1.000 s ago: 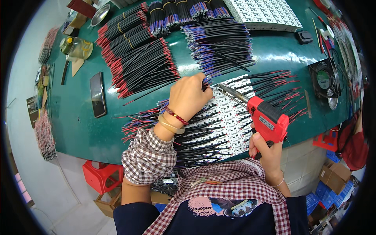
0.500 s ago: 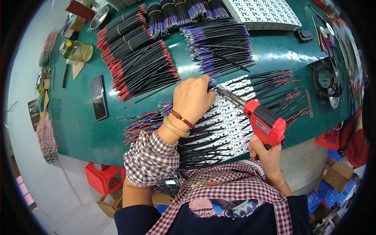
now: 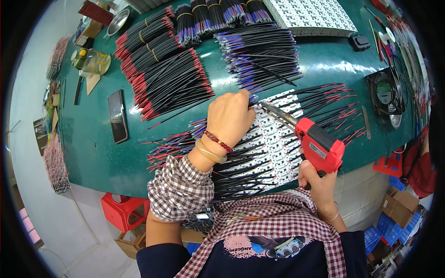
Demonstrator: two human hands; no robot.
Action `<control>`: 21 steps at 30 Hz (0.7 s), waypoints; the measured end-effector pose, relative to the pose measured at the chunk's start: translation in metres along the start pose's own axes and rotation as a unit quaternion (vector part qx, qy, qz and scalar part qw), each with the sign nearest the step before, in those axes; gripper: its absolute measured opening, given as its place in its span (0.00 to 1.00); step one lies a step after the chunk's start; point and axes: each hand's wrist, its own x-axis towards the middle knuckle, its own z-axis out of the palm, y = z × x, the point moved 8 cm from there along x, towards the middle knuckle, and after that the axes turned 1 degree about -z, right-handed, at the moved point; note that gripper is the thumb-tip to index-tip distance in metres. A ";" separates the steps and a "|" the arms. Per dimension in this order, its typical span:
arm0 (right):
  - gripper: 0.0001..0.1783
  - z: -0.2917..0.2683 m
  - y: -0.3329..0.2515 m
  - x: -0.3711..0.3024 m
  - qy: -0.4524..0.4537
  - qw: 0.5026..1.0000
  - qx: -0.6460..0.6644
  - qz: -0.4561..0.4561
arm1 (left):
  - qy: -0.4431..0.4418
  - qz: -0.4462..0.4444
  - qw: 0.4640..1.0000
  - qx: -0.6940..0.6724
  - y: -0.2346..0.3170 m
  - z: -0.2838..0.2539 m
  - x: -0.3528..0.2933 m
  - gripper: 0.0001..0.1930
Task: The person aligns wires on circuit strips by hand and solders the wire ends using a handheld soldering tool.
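My right hand (image 3: 321, 183) grips the handle of a red and black soldering gun (image 3: 320, 143). Its metal tip points up and left, close to the fingertips of my left hand (image 3: 230, 116). That hand is closed, thumb and fingers pinched together at the far part of a white circuit-board panel (image 3: 273, 153). Blue wire ends show beside the pinch, though the fingers hide most of what they hold. Black wires with red ends (image 3: 329, 99) stick out from the panel's right side, and more black wires (image 3: 241, 178) cover its left side.
Beyond the panel lie a pile of blue-ended black wires (image 3: 266, 58) and red-ended ones (image 3: 169, 83). A stack of white panels (image 3: 313, 16) stands at the back. A phone (image 3: 117, 116) and a jar (image 3: 96, 62) are left; a black fan (image 3: 385, 90) stands right.
The soldering gun and my right hand have shifted slightly right and nearer to me, so the tip sits farther from my left fingers. My left hand has barely moved.
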 end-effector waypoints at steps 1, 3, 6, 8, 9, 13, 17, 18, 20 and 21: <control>0.13 -0.001 -0.002 0.000 0.000 1.000 -0.001 -0.001 | -0.001 -0.001 1.000 -0.003 0.000 0.000 0.000 0.08; 0.16 -0.003 -0.003 0.000 -0.009 1.000 -0.008 -0.005 | -0.001 -0.002 1.000 -0.006 -0.001 0.001 -0.001 0.08; 0.16 -0.004 0.001 -0.001 -0.020 1.000 0.000 0.001 | 0.010 0.004 1.000 -0.019 -0.003 0.002 -0.002 0.08; 0.10 -0.002 0.001 0.000 -0.019 1.000 0.021 0.001 | 0.003 0.001 1.000 -0.029 -0.005 0.002 -0.003 0.08; 0.07 -0.002 0.001 0.000 -0.016 0.999 0.042 0.001 | 0.003 0.002 1.000 -0.030 -0.004 0.001 -0.003 0.08; 0.07 -0.004 0.002 0.000 -0.006 0.999 0.040 0.004 | 0.017 -0.014 0.998 -0.063 -0.001 -0.003 -0.007 0.09; 0.07 -0.001 -0.001 0.002 -0.019 1.000 0.010 -0.002 | 0.014 -0.023 0.999 -0.040 -0.003 -0.001 -0.008 0.10; 0.10 0.001 -0.002 0.002 -0.030 0.999 -0.020 -0.009 | 0.014 -0.023 0.999 -0.040 -0.003 0.000 -0.008 0.10; 0.08 0.000 0.002 0.003 -0.033 0.999 -0.026 -0.016 | 0.022 -0.018 0.999 -0.031 0.000 0.000 -0.008 0.11; 0.07 0.001 0.004 0.003 -0.038 0.998 -0.032 -0.023 | 0.022 -0.019 0.999 -0.031 0.000 0.000 -0.008 0.11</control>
